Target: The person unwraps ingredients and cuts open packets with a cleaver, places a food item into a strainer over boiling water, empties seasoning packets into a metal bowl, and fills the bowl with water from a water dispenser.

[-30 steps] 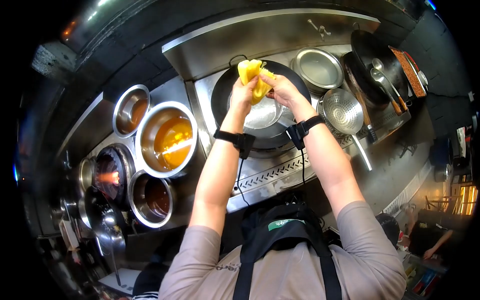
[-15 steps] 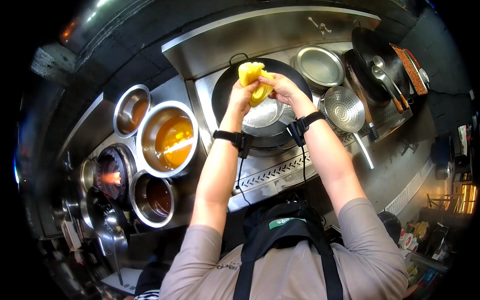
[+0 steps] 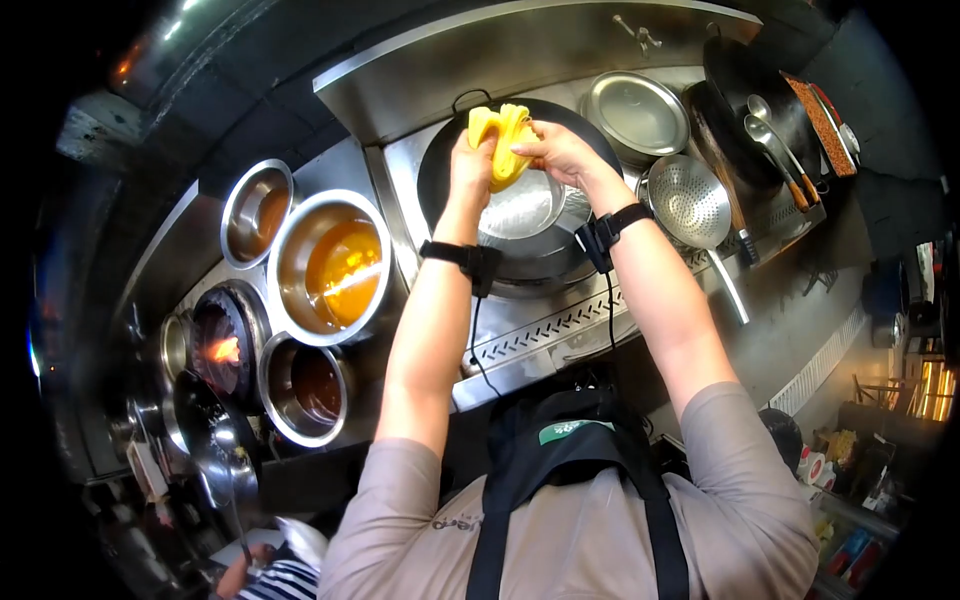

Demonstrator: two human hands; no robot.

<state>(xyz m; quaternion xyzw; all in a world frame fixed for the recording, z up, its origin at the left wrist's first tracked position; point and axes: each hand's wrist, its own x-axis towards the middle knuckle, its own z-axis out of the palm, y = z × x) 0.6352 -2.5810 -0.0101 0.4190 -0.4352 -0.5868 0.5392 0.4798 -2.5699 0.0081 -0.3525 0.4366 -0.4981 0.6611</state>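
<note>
A folded yellow cloth (image 3: pixel 508 150) is held between my two hands above a large dark wok (image 3: pixel 440 180). My left hand (image 3: pixel 474 163) grips its left side, fingers closed round it. At the cloth's right side, my right hand (image 3: pixel 556 152) pinches it between thumb and fingers. Below my hands, clear liquid (image 3: pixel 522 208) shows in the wok. Black straps with small devices are on both my wrists.
Metal bowls of amber oil (image 3: pixel 345 275) and dark liquid (image 3: pixel 318 385) stand left, near a lit burner (image 3: pixel 222 350). Right of the wok are a lidded pot (image 3: pixel 638 112), a perforated ladle (image 3: pixel 690 203) and spoons (image 3: pixel 768 140). Another person's striped sleeve (image 3: pixel 280 580) shows at bottom left.
Both hands and the cloth have shifted slightly up and left, and the cloth is folded differently. Another person's arm and striped clothing now show more at bottom left.
</note>
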